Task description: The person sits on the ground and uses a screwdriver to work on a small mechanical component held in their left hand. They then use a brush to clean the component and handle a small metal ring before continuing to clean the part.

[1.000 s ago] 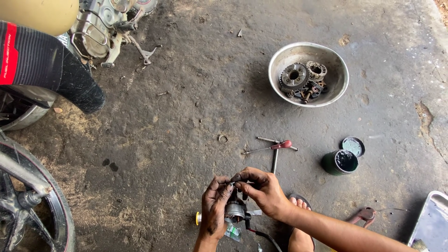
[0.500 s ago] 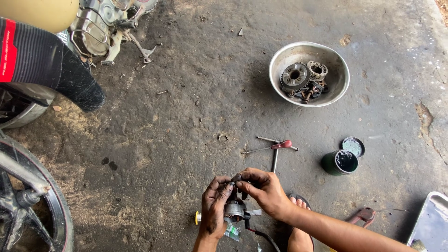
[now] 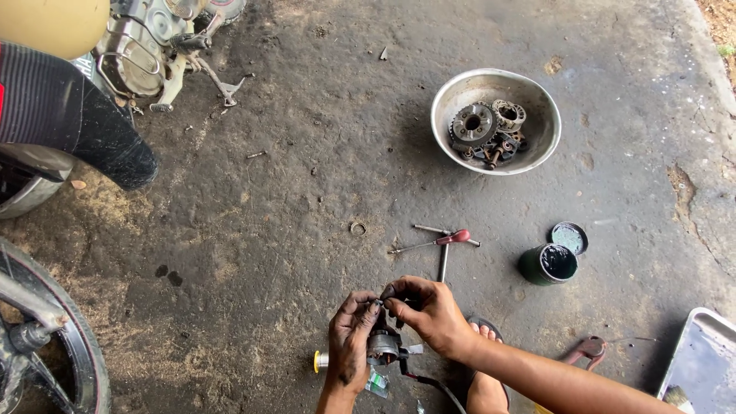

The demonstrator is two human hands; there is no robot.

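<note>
Head view: left hand grip clamped round small grey metal motor part, low centre, just above concrete floor. Right hand fingertips pinched together on its top. Red-handled T-wrench near; steel bowl of gears well apart.

right hand fingertips shifted slightly on small metal part

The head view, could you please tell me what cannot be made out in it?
- Small metal part: mostly hidden by left hand and right hand.
- Tray: cut off by the right edge.
- Gear pieces in the metal bowl: too small to tell apart.
</note>
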